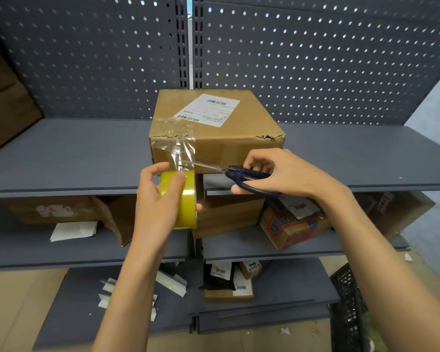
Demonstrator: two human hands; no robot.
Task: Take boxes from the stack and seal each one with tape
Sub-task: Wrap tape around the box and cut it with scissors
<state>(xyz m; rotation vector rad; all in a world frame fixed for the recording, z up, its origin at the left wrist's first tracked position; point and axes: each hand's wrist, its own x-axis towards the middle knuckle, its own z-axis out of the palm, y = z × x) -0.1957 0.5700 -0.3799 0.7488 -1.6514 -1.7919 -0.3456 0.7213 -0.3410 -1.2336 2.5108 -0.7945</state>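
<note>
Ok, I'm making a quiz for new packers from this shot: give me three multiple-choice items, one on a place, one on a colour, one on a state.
1. Where does the box sit?
A. top shelf
B. floor
C. crate

2. What colour is the tape roll?
A. blue
B. yellow
C. red

3. What is the tape strip's state?
A. cut free
B. not stuck on
C. stuck on, still joined to the roll

Answers:
1 A, it rests on the grey top shelf.
2 B, the roll in the left hand is yellow.
3 C, the strip runs from box to roll, with the scissors in the right hand at it.
</note>
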